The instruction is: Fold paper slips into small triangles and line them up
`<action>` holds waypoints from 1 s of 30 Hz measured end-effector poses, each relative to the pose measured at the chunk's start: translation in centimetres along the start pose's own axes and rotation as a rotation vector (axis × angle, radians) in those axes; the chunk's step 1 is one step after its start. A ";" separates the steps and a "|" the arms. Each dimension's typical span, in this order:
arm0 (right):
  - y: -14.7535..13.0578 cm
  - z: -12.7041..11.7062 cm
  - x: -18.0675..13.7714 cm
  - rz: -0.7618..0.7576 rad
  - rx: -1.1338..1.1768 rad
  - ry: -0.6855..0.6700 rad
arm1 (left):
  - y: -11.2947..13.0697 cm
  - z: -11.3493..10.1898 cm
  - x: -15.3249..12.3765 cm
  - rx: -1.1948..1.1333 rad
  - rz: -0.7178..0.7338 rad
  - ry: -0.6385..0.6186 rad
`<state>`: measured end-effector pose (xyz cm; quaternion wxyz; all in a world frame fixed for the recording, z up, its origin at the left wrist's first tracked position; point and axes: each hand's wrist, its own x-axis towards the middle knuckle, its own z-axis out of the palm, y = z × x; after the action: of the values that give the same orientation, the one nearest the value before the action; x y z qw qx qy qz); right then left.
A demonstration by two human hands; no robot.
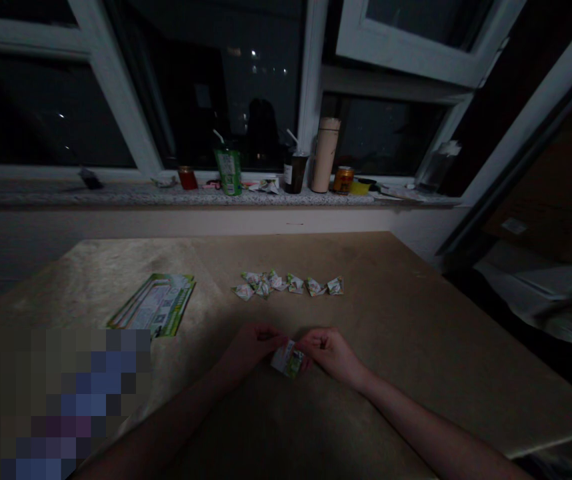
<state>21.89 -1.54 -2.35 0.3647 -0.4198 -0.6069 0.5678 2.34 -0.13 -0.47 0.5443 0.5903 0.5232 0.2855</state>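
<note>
Head view: green-and-white printed paper (285,361), over tan table (391,313).
Left hand (257,343) and right hand (333,355) pinch its upper edge; folded printed pieces (295,284) lie beyond, stacked leaflets (170,310) leftward.

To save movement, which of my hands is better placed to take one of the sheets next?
Probably the left hand: it is nearer the sheets than the right hand. Both pinch the small piece, so the left would need to let go first.
</note>
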 end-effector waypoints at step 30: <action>-0.6 -0.2 0.1 -0.035 0.005 0.058 | 0.3 0.2 -0.8 0.163 0.109 -0.064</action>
<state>21.94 -1.38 -1.74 0.3933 -0.4244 -0.6018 0.5504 2.40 -0.89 -0.10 0.4945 0.6692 0.4940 0.2522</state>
